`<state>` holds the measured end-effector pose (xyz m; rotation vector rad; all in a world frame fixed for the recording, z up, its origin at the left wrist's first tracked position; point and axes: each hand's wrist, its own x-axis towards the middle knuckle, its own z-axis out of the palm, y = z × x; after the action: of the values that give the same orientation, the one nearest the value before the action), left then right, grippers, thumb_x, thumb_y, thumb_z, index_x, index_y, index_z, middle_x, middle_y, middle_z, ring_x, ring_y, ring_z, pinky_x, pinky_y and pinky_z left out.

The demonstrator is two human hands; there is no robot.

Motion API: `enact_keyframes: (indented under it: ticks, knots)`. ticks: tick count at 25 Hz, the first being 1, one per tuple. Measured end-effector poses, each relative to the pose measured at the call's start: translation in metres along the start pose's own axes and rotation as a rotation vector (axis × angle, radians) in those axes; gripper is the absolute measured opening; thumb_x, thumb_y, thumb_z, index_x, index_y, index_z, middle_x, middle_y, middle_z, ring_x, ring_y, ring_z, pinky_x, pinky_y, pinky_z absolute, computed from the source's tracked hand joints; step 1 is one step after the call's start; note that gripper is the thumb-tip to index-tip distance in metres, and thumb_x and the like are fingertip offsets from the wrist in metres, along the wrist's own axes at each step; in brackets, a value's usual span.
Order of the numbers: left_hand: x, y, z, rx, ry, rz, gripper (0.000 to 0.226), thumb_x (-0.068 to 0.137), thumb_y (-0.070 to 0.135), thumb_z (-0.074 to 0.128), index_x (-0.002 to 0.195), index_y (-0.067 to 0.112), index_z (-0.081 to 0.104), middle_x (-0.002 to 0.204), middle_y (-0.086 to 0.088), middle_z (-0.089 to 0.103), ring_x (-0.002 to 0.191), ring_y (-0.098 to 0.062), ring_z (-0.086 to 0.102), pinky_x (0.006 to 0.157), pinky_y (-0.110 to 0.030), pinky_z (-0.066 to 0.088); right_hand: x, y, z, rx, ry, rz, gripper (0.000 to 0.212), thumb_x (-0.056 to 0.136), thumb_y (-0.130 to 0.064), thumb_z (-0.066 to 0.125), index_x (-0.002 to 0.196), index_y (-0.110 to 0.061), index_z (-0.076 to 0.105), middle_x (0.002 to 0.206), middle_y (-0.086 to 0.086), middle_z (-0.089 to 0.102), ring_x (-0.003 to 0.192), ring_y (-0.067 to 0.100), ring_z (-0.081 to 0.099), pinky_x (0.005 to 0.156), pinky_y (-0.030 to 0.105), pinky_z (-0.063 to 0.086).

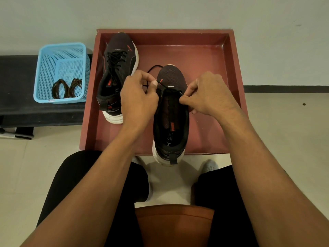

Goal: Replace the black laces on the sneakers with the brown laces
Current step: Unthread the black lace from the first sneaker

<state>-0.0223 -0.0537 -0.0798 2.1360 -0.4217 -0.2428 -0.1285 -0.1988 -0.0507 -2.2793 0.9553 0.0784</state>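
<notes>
Inside the red tray (236, 68), the near sneaker (170, 122) lies toe away from the person, long axis front-to-back, heel overhanging the tray's near rim. Far sneaker (115, 77) sits by the left wall, toe also away, laced in black, tipped partly onto its side. Left hand (138, 100): thumb and forefinger pinch the black lace (154, 66) at the toe-end eyelets. Right hand (208, 94): fingers curled on the near sneaker's right eyelet edge; fingertips hidden, exact hold unclear. Brown laces (66, 87) lie coiled in the blue basket (44, 68) on the dark surface (17, 86), left of the tray.
</notes>
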Motion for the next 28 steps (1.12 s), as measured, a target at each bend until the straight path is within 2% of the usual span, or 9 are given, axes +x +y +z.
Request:
enact_keyframes:
  ticks: [2,4,6,7,10,12,14,20,28]
  knots:
    - [0.005,-0.001,-0.002,-0.191,0.065,-0.106,0.005,0.100,0.023,0.062,0.098,0.027,0.063,0.079,0.015,0.053,0.070,-0.004,0.052,0.072,-0.035,0.051,-0.001,0.001,-0.001,0.002,-0.002,0.002,0.015,0.085,-0.028,0.084,0.072,-0.025,0.077,0.059,-0.007,0.072,0.051,-0.001,0.069,0.071,0.025,0.062]
    - [0.007,-0.001,-0.003,-0.281,0.139,-0.167,0.011,0.101,0.023,0.057,0.094,0.030,0.056,0.079,0.013,0.053,0.072,-0.014,0.055,0.074,-0.048,0.056,-0.002,0.002,-0.002,0.003,0.001,0.006,0.014,0.085,-0.028,0.084,0.073,-0.025,0.077,0.060,-0.007,0.072,0.052,0.002,0.069,0.072,0.026,0.063]
    - [0.007,0.000,-0.003,-0.295,0.146,-0.189,0.008,0.102,0.023,0.055,0.097,0.029,0.054,0.082,0.009,0.056,0.074,-0.015,0.057,0.077,-0.051,0.057,-0.002,0.002,-0.003,0.006,0.005,0.010,0.013,0.085,-0.027,0.084,0.074,-0.024,0.077,0.061,-0.006,0.072,0.055,0.003,0.070,0.074,0.029,0.064]
    - [0.005,0.002,-0.003,-0.262,0.124,-0.165,0.005,0.102,0.022,0.057,0.102,0.026,0.054,0.083,0.010,0.055,0.075,-0.012,0.058,0.076,-0.046,0.057,-0.002,0.002,-0.003,0.007,0.004,0.012,0.013,0.085,-0.026,0.084,0.074,-0.023,0.077,0.061,-0.006,0.073,0.057,0.004,0.071,0.075,0.030,0.064]
    - [-0.005,0.006,-0.001,0.011,0.008,0.078,0.022,0.097,0.026,0.064,0.117,0.031,0.057,0.095,0.013,0.054,0.087,-0.007,0.062,0.078,-0.037,0.056,-0.002,0.000,-0.003,0.011,-0.005,0.014,0.013,0.084,-0.026,0.084,0.074,-0.023,0.077,0.063,-0.005,0.073,0.061,0.006,0.072,0.077,0.032,0.065]
    - [-0.014,0.010,0.003,0.212,-0.117,0.250,0.024,0.096,0.031,0.067,0.118,0.040,0.065,0.104,0.013,0.050,0.092,-0.005,0.058,0.076,-0.034,0.054,-0.001,-0.001,-0.003,0.009,-0.003,0.009,0.013,0.084,-0.028,0.084,0.074,-0.024,0.077,0.063,-0.005,0.073,0.062,0.008,0.072,0.076,0.033,0.065]
    - [-0.021,0.011,0.007,0.364,-0.196,0.346,0.025,0.095,0.037,0.069,0.119,0.044,0.070,0.105,0.011,0.046,0.091,-0.010,0.055,0.069,-0.032,0.049,-0.001,-0.001,-0.002,0.008,0.001,0.007,0.013,0.083,-0.028,0.084,0.073,-0.024,0.077,0.063,-0.004,0.073,0.062,0.011,0.074,0.075,0.035,0.065]
    - [-0.024,0.010,0.010,0.516,-0.151,0.351,0.028,0.093,0.047,0.073,0.121,0.045,0.071,0.108,0.007,0.047,0.091,-0.019,0.062,0.065,-0.033,0.047,0.000,0.000,0.000,0.007,0.005,-0.008,0.012,0.082,-0.028,0.084,0.073,-0.024,0.077,0.064,-0.004,0.073,0.061,0.011,0.073,0.073,0.034,0.066]
    - [-0.026,0.010,0.015,0.579,-0.127,0.349,0.025,0.095,0.042,0.069,0.118,0.033,0.070,0.115,0.002,0.048,0.081,-0.026,0.062,0.060,-0.036,0.044,0.000,0.000,0.003,-0.014,0.007,-0.028,0.012,0.083,-0.026,0.084,0.073,-0.023,0.077,0.065,-0.004,0.074,0.058,0.009,0.072,0.070,0.034,0.066]
